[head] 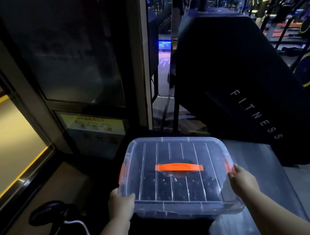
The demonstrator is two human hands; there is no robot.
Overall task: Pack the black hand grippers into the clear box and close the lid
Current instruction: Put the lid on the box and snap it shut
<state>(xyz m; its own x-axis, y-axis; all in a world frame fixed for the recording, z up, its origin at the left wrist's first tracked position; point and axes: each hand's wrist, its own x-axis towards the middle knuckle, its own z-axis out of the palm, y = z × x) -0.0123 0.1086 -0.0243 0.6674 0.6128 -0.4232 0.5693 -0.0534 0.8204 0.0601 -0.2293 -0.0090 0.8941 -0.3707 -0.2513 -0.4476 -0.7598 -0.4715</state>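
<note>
Gripping the clear box [189,209] at its two near corners, the left hand [121,200] hooks its thumb over the lid [173,148] and the right hand [242,180] curls round the end by an orange latch [227,165]. The box lies low centre with its long axis left to right, and the orange handle [179,167] runs along it. The lid is on. Black hand grippers [179,188] show dimly inside.

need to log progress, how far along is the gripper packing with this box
Done: black hand grippers lie inside the clear box, lid sitting on top. In hand: left hand and right hand grip it on either side. Left: possibly snapping the orange side latches; whether they are shut is unclear.
</note>
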